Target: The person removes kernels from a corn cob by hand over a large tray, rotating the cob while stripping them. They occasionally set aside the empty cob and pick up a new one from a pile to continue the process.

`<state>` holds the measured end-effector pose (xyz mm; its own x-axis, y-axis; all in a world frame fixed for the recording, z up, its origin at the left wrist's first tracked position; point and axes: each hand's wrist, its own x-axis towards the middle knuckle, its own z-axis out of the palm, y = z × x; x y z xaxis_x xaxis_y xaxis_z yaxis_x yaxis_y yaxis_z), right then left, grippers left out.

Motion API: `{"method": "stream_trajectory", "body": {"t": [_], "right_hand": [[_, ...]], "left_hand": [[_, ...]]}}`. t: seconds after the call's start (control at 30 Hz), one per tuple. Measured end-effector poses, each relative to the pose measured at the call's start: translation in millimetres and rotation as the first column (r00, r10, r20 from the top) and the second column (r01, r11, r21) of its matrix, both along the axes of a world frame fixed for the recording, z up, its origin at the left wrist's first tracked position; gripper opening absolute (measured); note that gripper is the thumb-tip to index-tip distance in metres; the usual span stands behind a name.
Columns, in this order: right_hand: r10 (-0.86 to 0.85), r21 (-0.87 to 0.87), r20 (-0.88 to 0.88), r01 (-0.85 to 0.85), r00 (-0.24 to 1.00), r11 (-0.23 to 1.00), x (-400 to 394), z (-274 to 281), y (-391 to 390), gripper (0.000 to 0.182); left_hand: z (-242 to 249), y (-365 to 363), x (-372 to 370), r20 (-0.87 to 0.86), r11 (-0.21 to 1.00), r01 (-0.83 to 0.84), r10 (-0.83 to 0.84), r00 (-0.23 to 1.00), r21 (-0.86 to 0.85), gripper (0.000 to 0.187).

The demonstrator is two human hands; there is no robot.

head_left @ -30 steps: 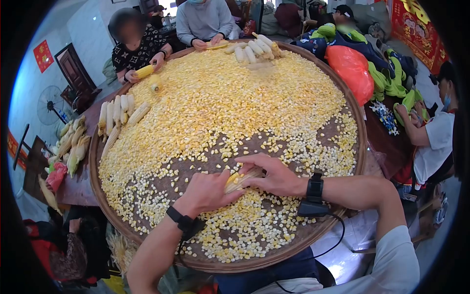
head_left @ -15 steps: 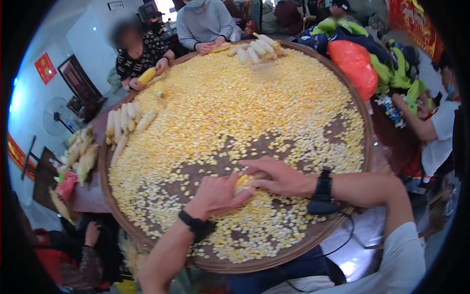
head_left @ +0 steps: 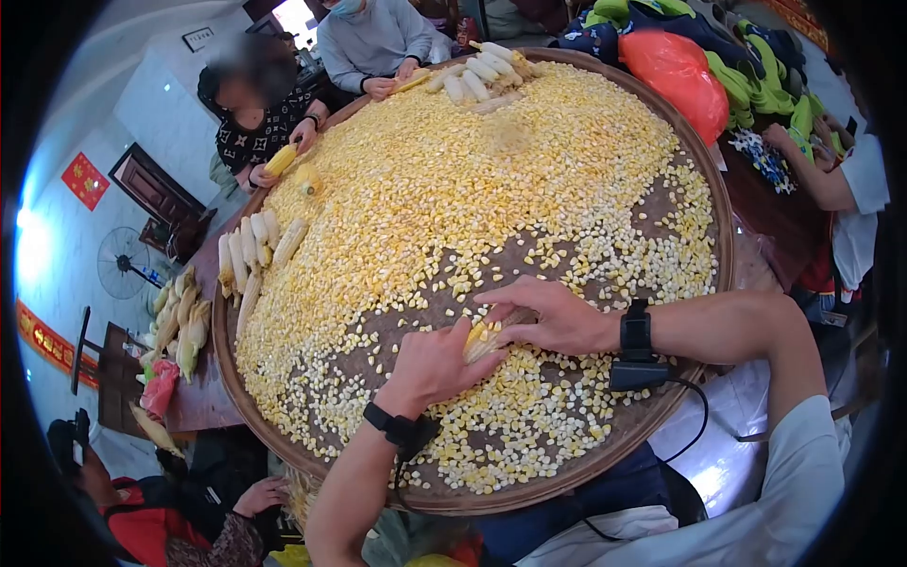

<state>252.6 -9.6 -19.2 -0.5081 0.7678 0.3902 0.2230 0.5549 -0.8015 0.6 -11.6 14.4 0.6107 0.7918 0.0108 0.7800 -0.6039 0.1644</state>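
A partly stripped corn cob point(head_left: 479, 340) is held low over the near part of a big round tray point(head_left: 225, 354), yellow kernels showing between my hands. My left hand point(head_left: 433, 370) is wrapped round its near left end, thumb stretched along the cob. From the right, my right hand point(head_left: 553, 317) grips the other end, fingers curled over the top. Loose corn kernels point(head_left: 425, 208) cover much of the tray, thick at the middle and back, scattered near my hands. Dark bands with small boxes sit on both my wrists.
Bare cobs point(head_left: 248, 244) lie at the tray's left rim, more cobs point(head_left: 482, 71) at the back. Two people across the tray hold corn. Unhusked ears point(head_left: 179, 317) are piled at left. A red plastic bag point(head_left: 673, 80) touches the right rim. A cable point(head_left: 704, 416) hangs from my right wrist.
The view has shifted and turned slightly, so the tray sits a little further right and higher. Both my hands stay on the corn cob, with little change in grip.
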Motion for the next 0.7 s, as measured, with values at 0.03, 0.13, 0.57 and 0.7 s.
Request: {"method": "stream_trajectory", "body": {"t": [0.03,0.13,0.57,0.7], "right_hand": [[0.004,0.023,-0.005,-0.004,1.0,1.0,0,-1,0,0.061],[0.011,-0.055,-0.007,-0.011,1.0,0.998,0,0,-1,0.061],[0.01,0.094,0.027,-0.012,1.0,0.995,-1,4,-1,0.066],[0.006,0.17,0.074,-0.018,0.997,0.985,-3,-6,4,0.073]], "left_hand": [[-1,1,0,0.002,1.0,0.007,-0.007,1.0,-0.005,0.068],[-3,0,0,0.012,1.0,0.008,-0.008,1.0,0.02,0.068],[-3,1,-2,0.028,1.0,-0.008,0.008,1.0,-0.007,0.067],[-1,0,-1,0.003,1.0,0.007,-0.007,1.0,-0.001,0.067]]}}
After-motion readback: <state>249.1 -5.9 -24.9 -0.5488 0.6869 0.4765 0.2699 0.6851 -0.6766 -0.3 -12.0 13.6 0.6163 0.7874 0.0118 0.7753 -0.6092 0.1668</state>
